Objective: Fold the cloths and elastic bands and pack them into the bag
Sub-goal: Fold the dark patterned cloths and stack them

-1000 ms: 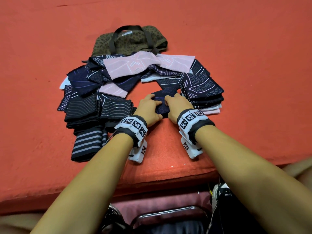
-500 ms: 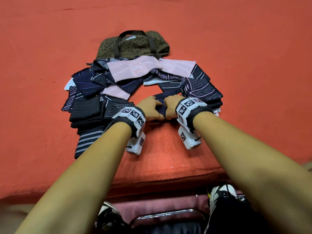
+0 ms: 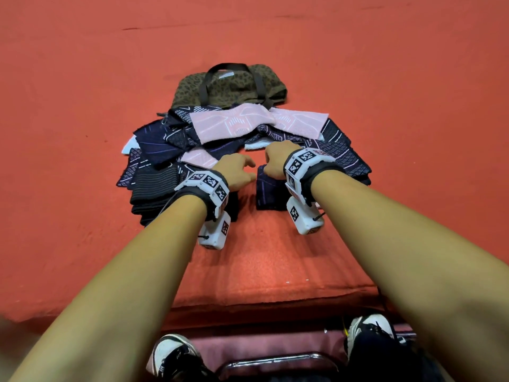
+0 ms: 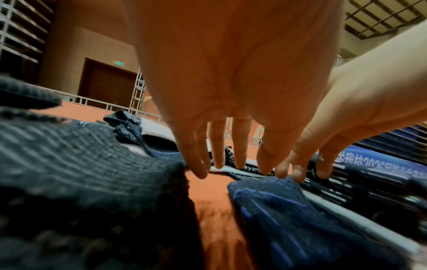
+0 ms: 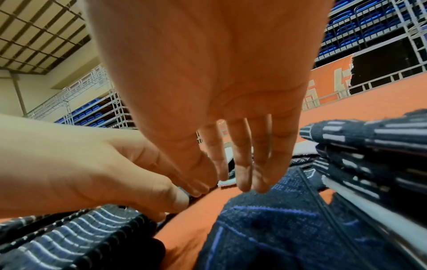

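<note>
A small folded navy cloth (image 3: 268, 194) (image 4: 289, 210) (image 5: 277, 228) lies flat on the orange table between my hands. My right hand (image 3: 275, 162) (image 5: 240, 179) reaches down over its far edge with straight fingers, their tips touching the cloth. My left hand (image 3: 237, 172) (image 4: 221, 164) hangs just left of it above bare table, fingers straight and holding nothing. The olive leopard-print bag (image 3: 234, 86) with dark handles lies flat behind the pile of loose cloths.
A stack of folded dark striped bands (image 3: 154, 188) (image 4: 80, 173) sits left of my left hand. A folded patterned stack (image 3: 347, 158) (image 5: 369, 146) is at the right. Pink cloths (image 3: 248, 122) top the loose pile. The table's front edge (image 3: 275, 299) is near me.
Both hands were pressed together on the navy cloth. Now they have parted: the left hand has come off it to the left, and the right stays at its far edge.
</note>
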Tool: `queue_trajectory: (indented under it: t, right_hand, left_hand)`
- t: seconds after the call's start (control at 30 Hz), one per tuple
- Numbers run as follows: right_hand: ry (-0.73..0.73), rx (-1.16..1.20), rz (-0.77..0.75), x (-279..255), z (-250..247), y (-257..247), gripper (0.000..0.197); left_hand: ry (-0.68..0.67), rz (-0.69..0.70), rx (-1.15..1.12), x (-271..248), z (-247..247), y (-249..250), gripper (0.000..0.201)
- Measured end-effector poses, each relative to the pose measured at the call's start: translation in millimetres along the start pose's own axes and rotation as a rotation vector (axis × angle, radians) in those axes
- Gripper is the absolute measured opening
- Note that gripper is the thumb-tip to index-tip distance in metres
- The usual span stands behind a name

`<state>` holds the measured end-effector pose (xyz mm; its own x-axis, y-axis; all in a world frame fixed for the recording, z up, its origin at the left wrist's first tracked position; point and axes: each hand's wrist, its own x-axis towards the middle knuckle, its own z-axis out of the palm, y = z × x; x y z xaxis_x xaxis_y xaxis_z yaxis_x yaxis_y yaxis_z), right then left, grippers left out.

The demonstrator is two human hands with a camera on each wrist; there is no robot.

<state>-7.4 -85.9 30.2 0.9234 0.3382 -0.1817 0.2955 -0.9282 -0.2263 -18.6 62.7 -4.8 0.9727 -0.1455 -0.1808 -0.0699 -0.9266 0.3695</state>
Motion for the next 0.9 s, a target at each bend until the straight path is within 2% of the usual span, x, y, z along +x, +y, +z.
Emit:
queue_trajectory:
  t: [0.2, 0.33, 0.43, 0.67, 0.9]
  right_hand:
    - [0.032, 0.017, 0.03, 7.6, 13.1, 7.6, 0.043]
    - [-0.03, -0.055, 0.065, 14.3, 17.6, 13.6, 0.034]
    - [-0.018, -0.054, 0.099, 19.4, 18.2, 19.1, 0.031]
    - [-0.045, -0.077, 0.147, 32.3, 12.9, 22.3, 0.036]
    - [-0.067, -0.104, 0.159, 38.7, 20.6, 25.3, 0.032]
  left_hand:
    - [-0.01, 0.007, 0.008, 15.8, 1.6, 1.1, 0.045]
    - [-0.022, -0.002, 0.008, 29.3, 9.2, 0.9, 0.045]
    - [-0.053, -0.009, 0.014, 40.2, 12.9, 2.6, 0.046]
    - [-0.091, -0.001, 0.022, 64.2, 16.5, 17.7, 0.049]
    - [-0.087, 0.048, 0.028, 80.5, 28.7, 26.0, 0.035]
